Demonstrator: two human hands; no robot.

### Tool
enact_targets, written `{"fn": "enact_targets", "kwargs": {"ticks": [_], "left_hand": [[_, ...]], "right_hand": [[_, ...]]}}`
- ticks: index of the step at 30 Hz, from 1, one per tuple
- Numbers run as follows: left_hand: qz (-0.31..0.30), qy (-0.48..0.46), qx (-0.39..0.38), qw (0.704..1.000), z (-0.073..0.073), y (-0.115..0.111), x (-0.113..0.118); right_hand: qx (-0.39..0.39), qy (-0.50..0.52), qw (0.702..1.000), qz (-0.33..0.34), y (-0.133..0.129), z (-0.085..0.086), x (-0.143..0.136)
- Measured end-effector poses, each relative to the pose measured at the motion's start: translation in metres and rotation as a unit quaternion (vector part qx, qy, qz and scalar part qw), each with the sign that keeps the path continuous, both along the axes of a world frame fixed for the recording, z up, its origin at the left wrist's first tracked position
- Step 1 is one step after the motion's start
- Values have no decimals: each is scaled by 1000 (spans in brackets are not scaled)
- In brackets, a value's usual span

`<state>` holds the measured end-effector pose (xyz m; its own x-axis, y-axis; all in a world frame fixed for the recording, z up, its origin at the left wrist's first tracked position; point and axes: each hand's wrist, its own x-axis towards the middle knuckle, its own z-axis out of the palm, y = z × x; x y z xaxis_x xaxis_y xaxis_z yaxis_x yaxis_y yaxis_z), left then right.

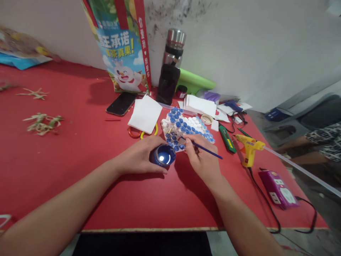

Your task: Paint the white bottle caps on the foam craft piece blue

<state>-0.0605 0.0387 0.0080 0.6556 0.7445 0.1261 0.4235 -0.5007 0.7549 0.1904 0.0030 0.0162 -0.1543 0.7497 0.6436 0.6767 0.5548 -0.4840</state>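
My left hand (141, 156) is wrapped round a small jar of blue paint (163, 156) at the middle of the red table. Between the fingers of my right hand (202, 160) is a thin dark blue brush (207, 149), its tip pointing left over a flat piece covered in small round pieces (186, 126). Many of those rounds are dark blue, those on the right side are lighter blue, and others in the middle and at the left are white. The brush tip lies close to the lower dark blue rounds; whether it touches them I cannot tell.
Behind lie white paper (145, 115), a phone (121, 104), a black bottle-like object (168, 83) and a printed bag (125, 53). A green cutter (227, 138), yellow glue gun (249, 149) and purple power box (279, 190) with cords are rightward. A person's arm (301, 145) shows far right.
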Motion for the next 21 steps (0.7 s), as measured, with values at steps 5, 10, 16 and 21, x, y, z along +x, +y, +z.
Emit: {"fn": "enact_targets", "kwargs": {"ticks": [5,10,16,21], "left_hand": [[-4,-2,0,1000,-1,0,0],[-3,-3,6,1000,-1,0,0],[-2,-4,11,1000,0,0,0],[-5,-4,5,1000,1,0,1]], "right_hand": [[20,8,1000,-4,-3,0,-2],[30,-10,1000,2,-1,-5,-2],[27,-22,999,19,2,-9,-1],[20,-25,999,5,0,-7,-1]]}}
